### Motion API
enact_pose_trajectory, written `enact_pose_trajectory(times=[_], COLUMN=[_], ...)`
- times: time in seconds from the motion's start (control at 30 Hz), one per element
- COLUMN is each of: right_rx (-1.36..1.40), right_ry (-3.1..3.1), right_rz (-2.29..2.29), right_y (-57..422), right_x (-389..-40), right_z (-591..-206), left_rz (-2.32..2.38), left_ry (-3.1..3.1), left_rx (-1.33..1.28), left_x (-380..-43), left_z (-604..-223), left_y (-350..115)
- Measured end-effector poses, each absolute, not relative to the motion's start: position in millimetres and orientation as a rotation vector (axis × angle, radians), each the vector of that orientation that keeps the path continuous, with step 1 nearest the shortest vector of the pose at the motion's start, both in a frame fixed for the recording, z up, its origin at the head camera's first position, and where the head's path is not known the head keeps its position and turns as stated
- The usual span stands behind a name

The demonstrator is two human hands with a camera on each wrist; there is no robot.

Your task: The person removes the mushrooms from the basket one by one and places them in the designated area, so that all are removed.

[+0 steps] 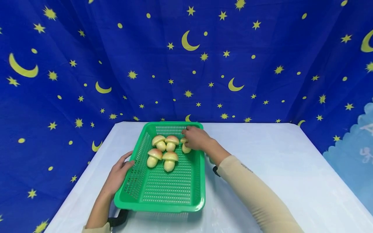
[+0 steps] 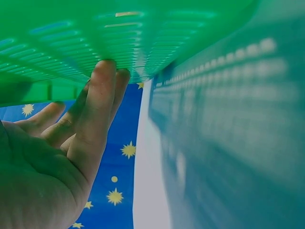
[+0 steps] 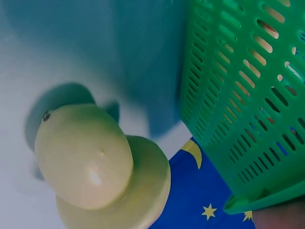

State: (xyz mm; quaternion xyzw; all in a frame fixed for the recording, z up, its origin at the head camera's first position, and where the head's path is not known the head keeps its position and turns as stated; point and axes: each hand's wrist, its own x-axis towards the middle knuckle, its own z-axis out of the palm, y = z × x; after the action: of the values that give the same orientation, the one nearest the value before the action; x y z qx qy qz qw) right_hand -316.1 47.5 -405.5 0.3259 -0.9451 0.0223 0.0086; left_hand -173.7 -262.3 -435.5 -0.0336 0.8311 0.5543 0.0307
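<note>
A green perforated basket [image 1: 167, 186] is tilted over the table, with several pale-yellow toy mushrooms [image 1: 169, 161] with pink-tinged caps in its far half. My left hand [image 1: 116, 176] holds its left side, thumb at the rim; in the left wrist view, long fingers [image 2: 97, 95] reach up against its slotted wall. Over the far right rim comes my right hand [image 1: 198, 137], its thumb and fingers around a toy mushroom [image 1: 186, 149] that they partly hide. Another toy mushroom [image 3: 86, 157] lies on the table outside the basket wall in the right wrist view.
The white table [image 1: 279, 168] extends to the right of the basket. Behind and to the left hangs a blue cloth [image 1: 163, 58] with yellow moons and stars. A light-blue patch [image 1: 352, 155] shows at the right edge. Dark straps [image 1: 118, 220] circle the wrists.
</note>
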Motion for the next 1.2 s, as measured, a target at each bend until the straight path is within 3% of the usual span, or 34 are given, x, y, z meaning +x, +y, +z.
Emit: enact_pose_trajectory(times=[1.2], right_rx=[1.005], right_ry=[-2.990], right_rz=[-0.011], right_y=[42.3], right_x=[-320.9], right_z=[-409.3], left_rz=[1.715], left_ry=[2.560], left_rx=[-0.098], left_x=[-175.5], left_z=[-437.6], left_y=[-262.4])
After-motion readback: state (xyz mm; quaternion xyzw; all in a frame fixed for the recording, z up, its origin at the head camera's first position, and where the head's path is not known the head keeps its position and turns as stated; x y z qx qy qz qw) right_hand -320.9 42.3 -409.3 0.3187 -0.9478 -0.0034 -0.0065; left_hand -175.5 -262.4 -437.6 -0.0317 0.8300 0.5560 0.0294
